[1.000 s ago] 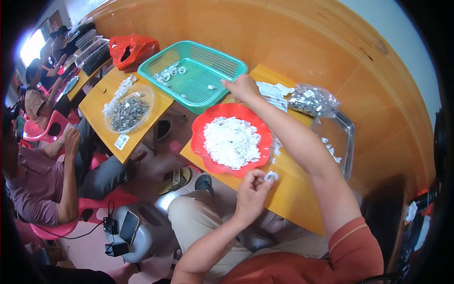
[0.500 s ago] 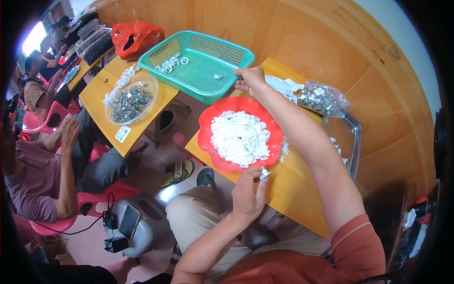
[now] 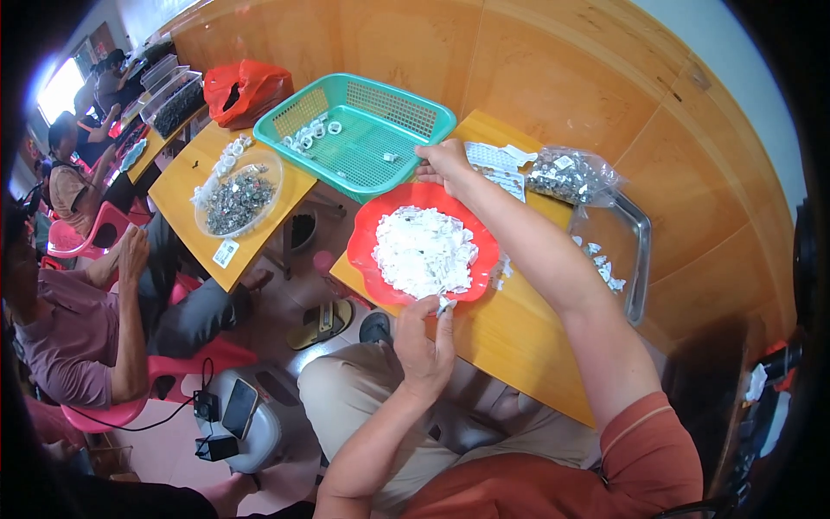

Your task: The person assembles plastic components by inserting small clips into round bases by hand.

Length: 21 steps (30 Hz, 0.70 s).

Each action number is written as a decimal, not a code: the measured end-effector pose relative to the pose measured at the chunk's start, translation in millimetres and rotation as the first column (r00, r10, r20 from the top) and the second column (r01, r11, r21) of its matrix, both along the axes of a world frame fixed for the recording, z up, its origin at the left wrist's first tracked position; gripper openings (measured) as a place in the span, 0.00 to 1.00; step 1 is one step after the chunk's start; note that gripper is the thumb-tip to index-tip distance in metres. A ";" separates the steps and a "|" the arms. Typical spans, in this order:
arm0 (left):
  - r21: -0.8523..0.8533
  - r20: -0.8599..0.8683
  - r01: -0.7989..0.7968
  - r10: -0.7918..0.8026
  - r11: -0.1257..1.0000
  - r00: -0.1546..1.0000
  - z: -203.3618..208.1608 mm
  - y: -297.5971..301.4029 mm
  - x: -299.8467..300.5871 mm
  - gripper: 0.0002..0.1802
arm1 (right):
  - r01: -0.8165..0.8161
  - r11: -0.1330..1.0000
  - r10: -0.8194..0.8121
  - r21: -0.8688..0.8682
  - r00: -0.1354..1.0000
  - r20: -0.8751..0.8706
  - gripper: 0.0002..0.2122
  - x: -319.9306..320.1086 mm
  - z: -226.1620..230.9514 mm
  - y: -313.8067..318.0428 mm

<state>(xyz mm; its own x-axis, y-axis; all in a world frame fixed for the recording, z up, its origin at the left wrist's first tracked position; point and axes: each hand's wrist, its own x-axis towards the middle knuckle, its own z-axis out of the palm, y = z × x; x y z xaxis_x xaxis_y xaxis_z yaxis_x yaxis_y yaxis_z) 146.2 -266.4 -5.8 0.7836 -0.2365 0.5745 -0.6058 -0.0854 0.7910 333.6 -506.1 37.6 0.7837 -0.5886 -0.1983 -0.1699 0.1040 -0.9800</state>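
Observation:
Between the thumb and fingertips of my left hand (image 3: 422,350) is a small white plastic piece (image 3: 443,306), at the near rim of a red scalloped bowl (image 3: 367,233). A heap of white pieces (image 3: 424,251) fills that bowl. My right hand (image 3: 445,164) reaches over the far side and grips the near right corner of a green plastic basket (image 3: 372,180), fingers partly hidden from view. White rings (image 3: 316,130) cluster at the basket's left end, and one small white piece (image 3: 391,157) lies apart from them toward the right.
Right of the bowl, the yellow table (image 3: 519,346) holds white perforated trays (image 3: 493,164), a clear bag of metal parts (image 3: 571,173) and a metal tray (image 3: 638,259). Another table carries a tub of small parts (image 3: 238,203) and a red bag (image 3: 246,91). A person (image 3: 78,337) sits at left.
My left hand has moved left and slightly up with the white piece, closer to the bowl's near rim. My right hand stays at the basket corner. The whole view has shifted a little.

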 end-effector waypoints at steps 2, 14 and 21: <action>0.033 -0.036 -0.041 0.042 0.999 0.998 1.6 1.6 -1.4 0.13 | 0.022 1.000 -0.022 -0.005 1.000 -0.012 0.07 -3.4 1.7 -0.5; -0.115 -0.106 -0.092 0.080 0.989 0.991 23.7 15.8 14.0 0.14 | -0.253 0.397 -0.054 -0.882 0.953 -0.298 0.18 -141.4 21.8 -16.9; -0.369 -0.339 -0.088 -0.046 0.925 0.940 19.4 12.6 21.9 0.12 | -0.270 0.949 0.225 -0.163 0.942 -0.247 0.26 -209.5 -1.2 4.3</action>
<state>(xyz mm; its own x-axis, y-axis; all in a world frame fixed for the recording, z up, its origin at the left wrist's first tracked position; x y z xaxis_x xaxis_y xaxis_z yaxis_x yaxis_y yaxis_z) 168.1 -253.7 13.6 0.9471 -0.0381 0.3188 -0.3002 0.2471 0.9213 124.1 -501.8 36.4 0.8579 -0.4258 -0.2874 -0.3823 -0.1554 -0.9109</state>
